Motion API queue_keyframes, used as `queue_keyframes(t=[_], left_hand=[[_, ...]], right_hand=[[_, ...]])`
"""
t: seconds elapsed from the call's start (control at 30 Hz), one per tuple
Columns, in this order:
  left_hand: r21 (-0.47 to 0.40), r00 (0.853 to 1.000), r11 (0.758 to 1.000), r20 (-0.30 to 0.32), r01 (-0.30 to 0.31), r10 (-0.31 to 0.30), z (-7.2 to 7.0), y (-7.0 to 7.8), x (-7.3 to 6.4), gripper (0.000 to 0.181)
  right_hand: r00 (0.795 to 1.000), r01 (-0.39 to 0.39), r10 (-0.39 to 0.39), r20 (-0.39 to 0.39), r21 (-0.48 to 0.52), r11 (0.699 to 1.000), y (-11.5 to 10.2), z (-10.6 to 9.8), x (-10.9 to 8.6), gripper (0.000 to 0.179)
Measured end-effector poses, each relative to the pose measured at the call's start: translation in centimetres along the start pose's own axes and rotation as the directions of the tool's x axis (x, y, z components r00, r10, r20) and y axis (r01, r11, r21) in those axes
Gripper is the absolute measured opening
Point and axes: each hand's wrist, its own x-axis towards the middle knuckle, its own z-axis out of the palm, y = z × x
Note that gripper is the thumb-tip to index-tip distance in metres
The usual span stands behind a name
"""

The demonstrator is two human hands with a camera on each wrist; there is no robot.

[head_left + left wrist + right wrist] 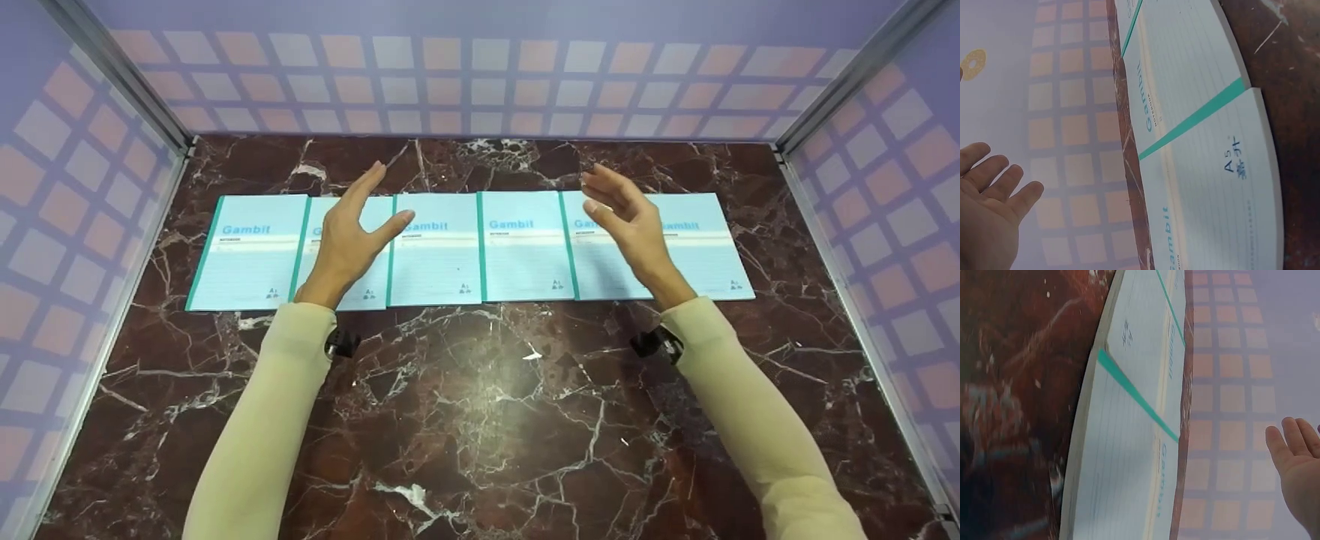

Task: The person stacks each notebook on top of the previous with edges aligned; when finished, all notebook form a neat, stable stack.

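Note:
Several pale blue Gambit notebooks with green spines lie side by side in a row across the table. My left hand [349, 240] is raised over the second notebook [360, 289] from the left, its thumb spread from the straight fingers. Over the two rightmost notebooks hovers my right hand [634, 225], fingers loosely bent, palm turned inward. Between the hands lie the third notebook [435, 270] and the fourth notebook [525, 262]. In both wrist views, the left hand [988, 208] and the right hand [1300, 472] hold nothing and appear apart from the covers.
The leftmost notebook [244, 262] and the rightmost notebook [705, 262] end the row. Dark red marble tabletop [480, 420] stretches in front of it. A checkered back wall [480, 82] and side walls enclose the table. Each wrist wears a small black camera.

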Motion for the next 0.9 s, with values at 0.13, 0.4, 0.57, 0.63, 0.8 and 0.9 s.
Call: queue_keyframes(t=[0.13,0.4,0.57,0.63,0.8,0.9], left_hand=[[-0.026,0.999,0.999,-0.033,-0.027,0.026,0.3,-0.1,-0.4,0.076],[-0.054,0.997,0.997,-0.070,-0.049,0.045,0.7,-0.8,-1.1,0.074],[-0.067,0.997,0.997,-0.070,-0.027,0.022,0.9,-1.4,-1.5,0.074],[-0.066,0.998,0.998,-0.064,-0.023,0.019,1.0,-1.7,-1.6,0.074],[-0.047,0.999,0.999,-0.054,-0.009,0.006,1.1,-2.5,-1.9,0.069],[-0.032,0.999,0.999,-0.051,0.004,-0.005,1.1,-3.0,-2.1,0.068]], right_hand=[[1.000,-0.001,0.001,0.019,0.003,1.000,0.4,1.4,0.0,0.054],[0.998,-0.013,0.011,0.065,0.021,1.000,1.3,4.3,-0.1,0.051],[0.993,-0.052,0.050,0.107,0.021,0.998,1.8,6.4,-0.2,0.052],[0.989,-0.077,0.076,0.127,0.004,0.997,1.6,7.2,-0.4,0.051],[0.977,-0.125,0.132,0.168,-0.053,0.991,1.5,8.7,-0.8,0.049],[0.971,-0.132,0.144,0.191,-0.077,0.988,3.1,9.1,-0.7,0.050]])
